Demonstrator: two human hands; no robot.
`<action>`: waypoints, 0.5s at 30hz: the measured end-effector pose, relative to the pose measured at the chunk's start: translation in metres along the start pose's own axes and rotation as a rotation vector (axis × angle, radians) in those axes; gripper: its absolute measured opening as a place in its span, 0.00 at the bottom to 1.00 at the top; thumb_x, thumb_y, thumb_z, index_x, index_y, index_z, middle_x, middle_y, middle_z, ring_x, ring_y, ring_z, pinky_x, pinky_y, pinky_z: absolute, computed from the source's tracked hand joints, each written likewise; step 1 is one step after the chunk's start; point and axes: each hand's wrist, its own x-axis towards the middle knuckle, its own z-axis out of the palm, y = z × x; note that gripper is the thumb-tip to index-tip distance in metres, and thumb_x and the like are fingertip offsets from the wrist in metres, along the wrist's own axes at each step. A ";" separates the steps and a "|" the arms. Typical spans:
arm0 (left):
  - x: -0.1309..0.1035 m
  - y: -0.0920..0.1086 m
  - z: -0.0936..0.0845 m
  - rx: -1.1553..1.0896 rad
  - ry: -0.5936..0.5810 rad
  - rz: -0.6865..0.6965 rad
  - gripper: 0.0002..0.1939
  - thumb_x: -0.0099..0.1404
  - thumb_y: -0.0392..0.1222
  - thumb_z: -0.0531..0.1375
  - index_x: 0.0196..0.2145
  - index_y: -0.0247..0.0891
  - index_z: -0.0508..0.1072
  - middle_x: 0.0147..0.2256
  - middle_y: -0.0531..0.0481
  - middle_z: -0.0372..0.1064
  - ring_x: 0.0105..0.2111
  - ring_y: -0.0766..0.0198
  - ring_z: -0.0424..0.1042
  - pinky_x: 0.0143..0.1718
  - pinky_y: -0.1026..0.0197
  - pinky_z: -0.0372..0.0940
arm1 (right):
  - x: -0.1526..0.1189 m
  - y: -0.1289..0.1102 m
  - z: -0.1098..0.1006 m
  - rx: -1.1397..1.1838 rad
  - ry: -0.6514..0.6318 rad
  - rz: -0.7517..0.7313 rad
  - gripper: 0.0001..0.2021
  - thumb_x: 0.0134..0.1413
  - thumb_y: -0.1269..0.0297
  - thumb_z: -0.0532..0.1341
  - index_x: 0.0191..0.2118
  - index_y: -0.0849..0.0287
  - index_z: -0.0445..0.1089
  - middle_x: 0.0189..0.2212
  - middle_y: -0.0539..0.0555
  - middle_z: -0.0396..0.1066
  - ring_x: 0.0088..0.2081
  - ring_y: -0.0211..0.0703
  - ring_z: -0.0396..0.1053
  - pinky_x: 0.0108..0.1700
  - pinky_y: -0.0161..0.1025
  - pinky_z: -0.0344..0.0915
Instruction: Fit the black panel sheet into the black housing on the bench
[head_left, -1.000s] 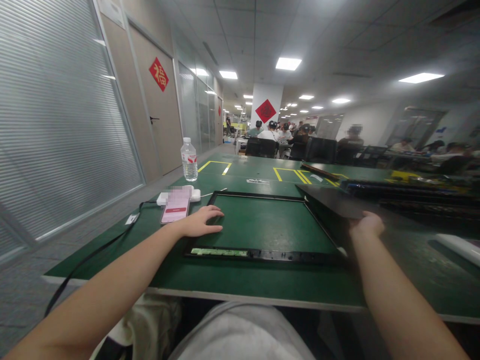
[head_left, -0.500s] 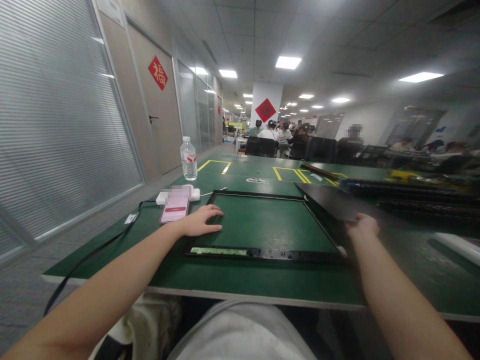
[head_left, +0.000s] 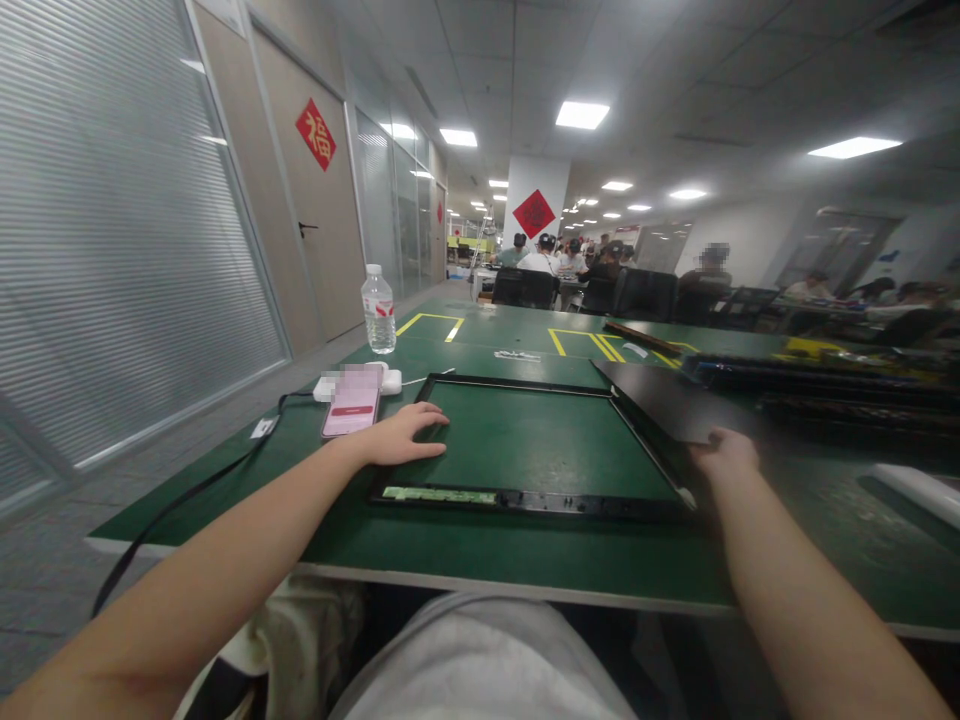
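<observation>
Only viewpoint is being shifted: black frame (head_left: 585, 503) being touched by left hand (head_left: 397, 437), grip unclenched; dark panel (head_left: 660, 397) being grasped aslant by right hand (head_left: 729, 457), steadiness seemingly being required.

The one view looked from the wearer's head, forward and down across the worktop (head_left: 525, 560). It sat close enough that the lap (head_left: 480, 665) filled the bottom edge and both forearms entered from the lower corners. It also faced down the room, reaching the far pillar (head_left: 538, 175) and ceiling. No second view shared it.
</observation>
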 end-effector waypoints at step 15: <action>-0.001 -0.001 -0.001 0.029 -0.029 -0.003 0.33 0.63 0.63 0.57 0.57 0.38 0.71 0.60 0.38 0.63 0.60 0.47 0.63 0.63 0.50 0.56 | -0.015 -0.001 0.006 0.010 0.077 0.074 0.14 0.52 0.83 0.52 0.37 0.56 0.65 0.34 0.50 0.72 0.28 0.36 0.73 0.36 0.38 0.77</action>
